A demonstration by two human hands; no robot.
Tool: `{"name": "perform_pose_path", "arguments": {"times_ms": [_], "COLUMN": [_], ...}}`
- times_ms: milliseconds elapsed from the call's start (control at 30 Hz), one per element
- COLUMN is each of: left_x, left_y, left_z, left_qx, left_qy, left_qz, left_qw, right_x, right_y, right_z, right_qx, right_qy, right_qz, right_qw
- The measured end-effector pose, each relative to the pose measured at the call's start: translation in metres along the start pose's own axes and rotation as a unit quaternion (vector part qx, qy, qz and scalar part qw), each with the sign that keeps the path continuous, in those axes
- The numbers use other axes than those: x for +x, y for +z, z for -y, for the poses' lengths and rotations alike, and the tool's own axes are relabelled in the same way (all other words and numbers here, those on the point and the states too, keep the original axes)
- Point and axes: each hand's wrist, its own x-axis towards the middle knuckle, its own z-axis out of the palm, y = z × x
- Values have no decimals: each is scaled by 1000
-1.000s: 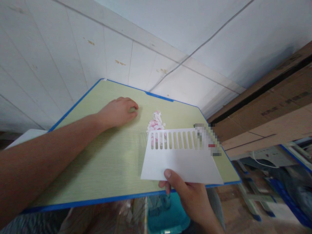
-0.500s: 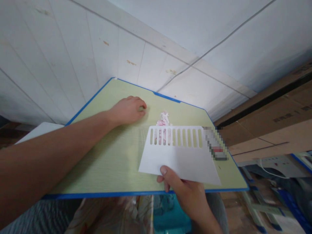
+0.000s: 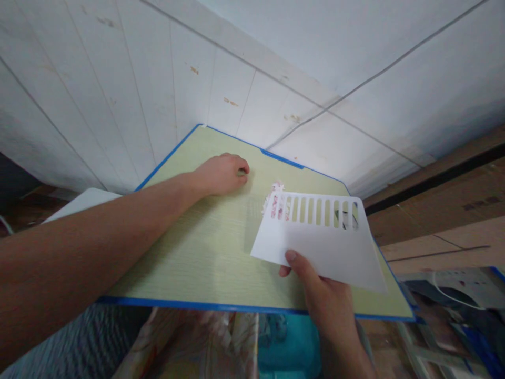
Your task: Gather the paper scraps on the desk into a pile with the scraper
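Observation:
In my right hand is a flat white slotted sheet, gripped at its near edge with the thumb on top and the other fingers mostly underneath. A row of long rounded openings runs along its far edge. The sheet is held above the tabletop, covering part of a small heap of white and pink scraps. My left hand rests on the table left of the scraps, loosely curled. A gap shows between its thumb and forefinger, with nothing visible in it; the other fingers are largely hidden.
The pale green table has a blue rim and stands against a white panelled wall with a grey cable. Cardboard boxes are stacked at right. A teal object sits below the front edge. A dark item shows through the right-hand slots.
The view has shifted. My right hand has moved the sheet rightward over the table, so fewer scraps show through its slots and it now covers the item at right. My left hand stays about where it was.

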Motion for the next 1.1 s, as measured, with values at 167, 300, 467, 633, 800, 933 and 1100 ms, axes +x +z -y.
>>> {"name": "perform_pose_path", "arguments": {"times_ms": [167, 300, 467, 633, 800, 933, 1100], "left_x": [1, 1, 2, 3, 4, 4, 4], "left_y": [-11, -13, -10, -8, -7, -5, -5], "left_z": [2, -1, -1, 2, 3, 5, 5], "left_qx": [-37, -33, -20, -6, 0, 7, 11], "left_qy": [-83, -86, -70, -55, -54, -49, -44], "left_qz": [-26, -22, -25, -26, -25, -27, -29], "left_qw": [996, 996, 997, 998, 998, 998, 999], "right_x": [-6, -5, -2, -9, -11, -4, -5], "right_y": [15, 23, 28, 20, 11, 15, 16], "right_z": [12, 18, 12, 10, 9, -2, -9], "right_qx": [12, 17, 15, 17, 36, 35, 33], "right_qy": [-7, 9, 17, 35, 39, 20, 3], "right_qz": [67, 105, 129, 128, 137, 136, 140], "right_qw": [998, 994, 991, 991, 989, 990, 990]}}
